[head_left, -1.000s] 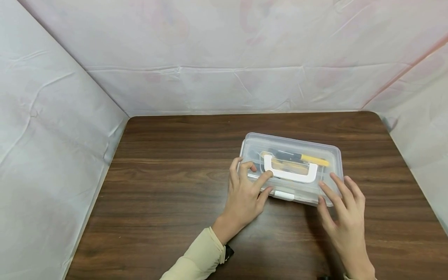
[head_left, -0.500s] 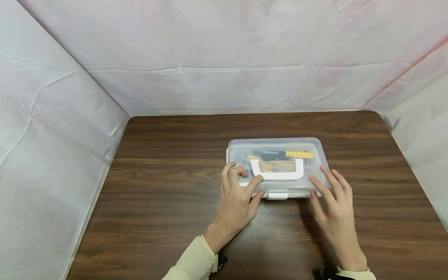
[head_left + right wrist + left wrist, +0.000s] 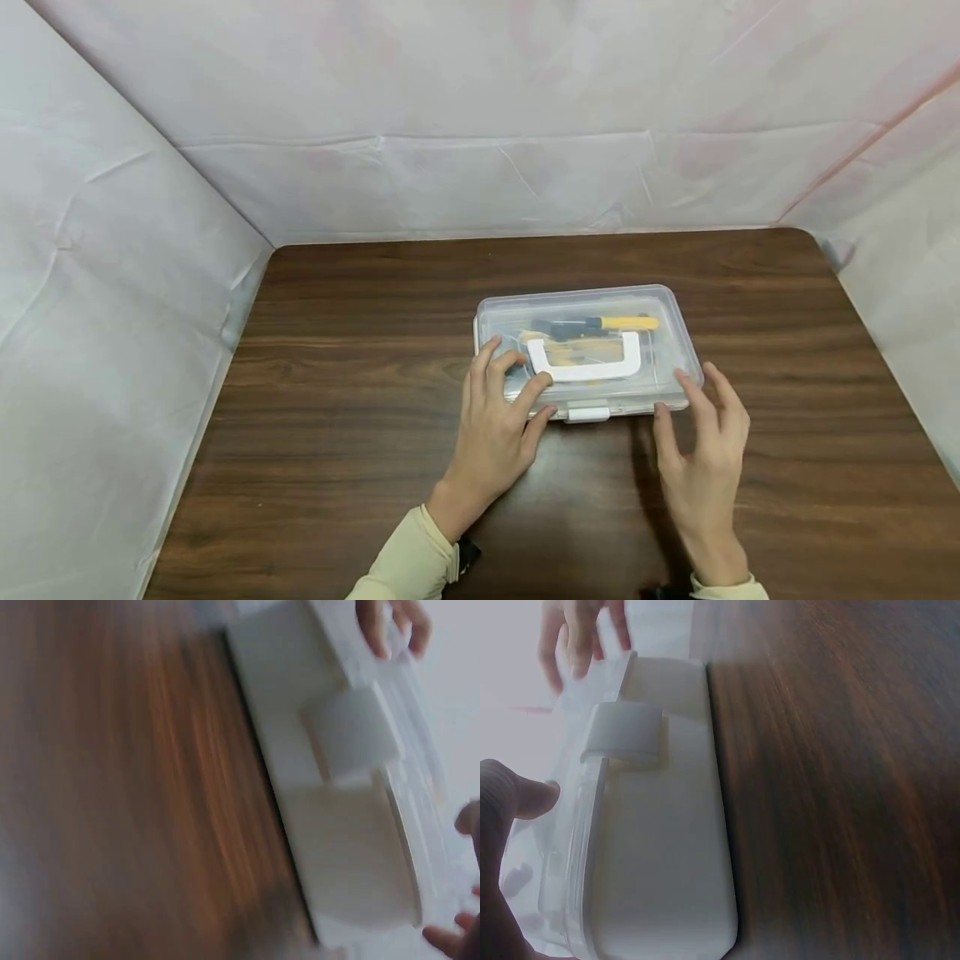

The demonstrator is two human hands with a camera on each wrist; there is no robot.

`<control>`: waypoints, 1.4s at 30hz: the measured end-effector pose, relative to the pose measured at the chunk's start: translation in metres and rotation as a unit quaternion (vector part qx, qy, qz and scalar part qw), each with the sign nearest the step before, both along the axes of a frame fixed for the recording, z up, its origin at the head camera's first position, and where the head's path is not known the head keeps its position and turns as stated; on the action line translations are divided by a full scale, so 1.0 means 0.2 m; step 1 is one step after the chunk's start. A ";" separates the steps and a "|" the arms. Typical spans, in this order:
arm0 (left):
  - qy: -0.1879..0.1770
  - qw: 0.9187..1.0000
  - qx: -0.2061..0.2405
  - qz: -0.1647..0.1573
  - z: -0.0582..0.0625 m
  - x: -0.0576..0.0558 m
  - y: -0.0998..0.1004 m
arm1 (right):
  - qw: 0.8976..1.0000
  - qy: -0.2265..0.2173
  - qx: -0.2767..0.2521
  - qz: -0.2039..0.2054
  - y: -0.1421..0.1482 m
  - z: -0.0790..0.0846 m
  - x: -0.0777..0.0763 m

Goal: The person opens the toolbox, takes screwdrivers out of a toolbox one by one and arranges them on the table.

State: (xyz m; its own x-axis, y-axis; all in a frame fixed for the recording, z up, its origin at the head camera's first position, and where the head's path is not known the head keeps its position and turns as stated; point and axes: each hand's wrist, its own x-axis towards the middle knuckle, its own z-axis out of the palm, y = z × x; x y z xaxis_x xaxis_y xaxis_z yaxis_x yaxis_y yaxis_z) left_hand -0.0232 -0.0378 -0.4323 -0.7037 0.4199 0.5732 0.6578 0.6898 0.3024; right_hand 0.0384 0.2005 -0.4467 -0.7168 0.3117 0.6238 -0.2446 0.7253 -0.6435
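A plastic storage box with a see-through lid and a white body sits on the table. On its lid is a white handle, and a white latch is at its front. Through the lid I see a slim yellow and dark tool and some tan pieces, blurred by the plastic. My left hand rests its loosely bent fingers on the box's left front part. By the right front corner is my right hand, fingers spread loosely; whether they touch the box I cannot tell.
The dark wood-grain table has rounded back corners. White sheeting hangs behind it and along both sides. Light sleeves and dark wrist straps show at the wrists.
The box has slid left and turned, its right end swinging away from me. Both hands have moved left with it, and the right fingers now sit lower by its right corner.
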 end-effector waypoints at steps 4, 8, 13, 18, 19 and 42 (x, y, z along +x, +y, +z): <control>0.003 1.000 -0.002 0.001 0.00 -0.01 -0.01 | 0.981 -0.066 -0.178 -0.031 -0.09 0.01 0.06; 0.007 1.000 -0.002 0.001 0.00 -0.01 -0.01 | 0.917 -0.108 -0.383 -0.020 -0.16 0.02 0.09; 0.010 1.000 -0.003 0.005 0.00 -0.01 -0.02 | 0.813 -0.146 -0.564 0.007 -0.25 0.04 0.07; 0.012 1.000 -0.011 0.008 -0.01 -0.01 -0.02 | 0.739 -0.236 -0.629 0.049 -0.32 0.06 0.04; 0.012 1.000 -0.014 0.008 -0.01 -0.01 -0.02 | 0.729 -0.246 -0.636 0.057 -0.33 0.06 0.04; 0.017 0.999 -0.028 0.010 -0.03 0.00 -0.01 | 0.656 -0.240 -0.713 0.057 -0.42 0.07 -0.02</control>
State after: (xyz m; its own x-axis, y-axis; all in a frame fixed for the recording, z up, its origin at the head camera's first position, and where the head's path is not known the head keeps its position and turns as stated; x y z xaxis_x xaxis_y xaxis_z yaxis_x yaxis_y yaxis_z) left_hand -0.0239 -0.0399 -0.4376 -0.6930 0.4380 0.5726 0.6526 0.7187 0.2401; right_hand 0.0340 0.1174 -0.4333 -0.7932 0.2607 -0.5503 0.2341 -0.7037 -0.6708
